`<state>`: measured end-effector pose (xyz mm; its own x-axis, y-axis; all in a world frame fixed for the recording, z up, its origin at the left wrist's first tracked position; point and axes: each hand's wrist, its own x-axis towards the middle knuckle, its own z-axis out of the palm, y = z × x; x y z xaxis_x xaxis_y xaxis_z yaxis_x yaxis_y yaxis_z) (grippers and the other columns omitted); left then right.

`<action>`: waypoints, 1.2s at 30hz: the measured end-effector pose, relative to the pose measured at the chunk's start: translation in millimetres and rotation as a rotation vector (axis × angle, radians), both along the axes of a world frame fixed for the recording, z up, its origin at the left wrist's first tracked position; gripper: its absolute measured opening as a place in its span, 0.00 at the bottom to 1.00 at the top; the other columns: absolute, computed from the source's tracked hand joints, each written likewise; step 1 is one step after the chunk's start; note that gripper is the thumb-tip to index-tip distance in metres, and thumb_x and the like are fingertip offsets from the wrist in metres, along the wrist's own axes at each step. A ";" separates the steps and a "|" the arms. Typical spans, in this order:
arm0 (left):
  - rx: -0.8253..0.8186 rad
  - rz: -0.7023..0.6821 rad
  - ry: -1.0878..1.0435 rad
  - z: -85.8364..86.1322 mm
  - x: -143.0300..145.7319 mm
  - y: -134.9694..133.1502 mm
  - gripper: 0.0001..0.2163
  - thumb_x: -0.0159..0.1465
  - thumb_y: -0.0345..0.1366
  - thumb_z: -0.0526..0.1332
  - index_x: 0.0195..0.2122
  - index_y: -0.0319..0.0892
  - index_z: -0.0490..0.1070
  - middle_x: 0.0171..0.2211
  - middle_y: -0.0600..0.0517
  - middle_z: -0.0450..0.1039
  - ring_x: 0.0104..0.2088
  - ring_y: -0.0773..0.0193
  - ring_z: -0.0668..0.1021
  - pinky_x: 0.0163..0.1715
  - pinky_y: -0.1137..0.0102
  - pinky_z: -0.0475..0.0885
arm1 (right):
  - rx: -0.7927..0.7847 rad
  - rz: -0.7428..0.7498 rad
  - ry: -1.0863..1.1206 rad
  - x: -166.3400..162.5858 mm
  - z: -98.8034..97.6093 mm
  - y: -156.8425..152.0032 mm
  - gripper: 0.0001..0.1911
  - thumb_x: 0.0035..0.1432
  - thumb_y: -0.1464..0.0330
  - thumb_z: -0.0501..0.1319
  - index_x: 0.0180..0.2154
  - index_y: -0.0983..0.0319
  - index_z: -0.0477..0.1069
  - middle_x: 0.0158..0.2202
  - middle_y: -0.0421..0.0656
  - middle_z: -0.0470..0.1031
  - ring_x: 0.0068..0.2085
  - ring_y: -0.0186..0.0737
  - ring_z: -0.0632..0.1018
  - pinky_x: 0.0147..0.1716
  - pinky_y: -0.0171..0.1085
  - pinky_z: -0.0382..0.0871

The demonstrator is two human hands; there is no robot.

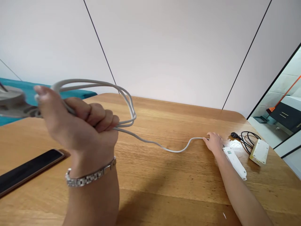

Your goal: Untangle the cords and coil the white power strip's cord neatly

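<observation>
Plain white wall panels split by thin black seams, behind a warm oak-grain wooden desk with a rounded far edge. Left hand, steel link bracelet on the wrist, raised above the near left part of the desk and closed in a fist around several loops of pale grey round power cable; thumb up, fingers curled over the bundle, loops arching up and to the right out of the fist. Right hand stretched far across to the right, palm down on the desk, fingers resting on the same cable just where it meets the long white plastic power strip; whether pinching the cord or only pressing it flat, cannot tell. Between the two hands, one free run of cable, dropping from the fist to the desk and lying in a shallow S, long axis roughly left to right, slack rather than taut. Strip lying partly under the right forearm, pointing diagonally toward the near right edge. Just beyond it, a small cream-coloured adapter box with a thin black coiled lead, apart from the grey cable. At the near left, a flat black glossy phone face up, well clear of both hands. Teal surface behind the left edge, blurred.
</observation>
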<state>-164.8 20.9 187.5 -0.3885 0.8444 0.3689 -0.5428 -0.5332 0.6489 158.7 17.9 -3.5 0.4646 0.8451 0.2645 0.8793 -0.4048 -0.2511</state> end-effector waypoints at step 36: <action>-0.349 -0.750 0.530 -75.2 89.7 25.3 0.28 0.58 0.56 0.60 0.18 0.43 0.46 0.14 0.63 0.40 0.13 0.79 0.45 0.10 0.81 0.42 | 0.977 0.576 0.564 -74.2 72.3 -22.5 0.16 0.61 0.61 0.57 0.23 0.61 0.66 0.21 0.36 0.61 0.25 0.33 0.63 0.27 0.34 0.56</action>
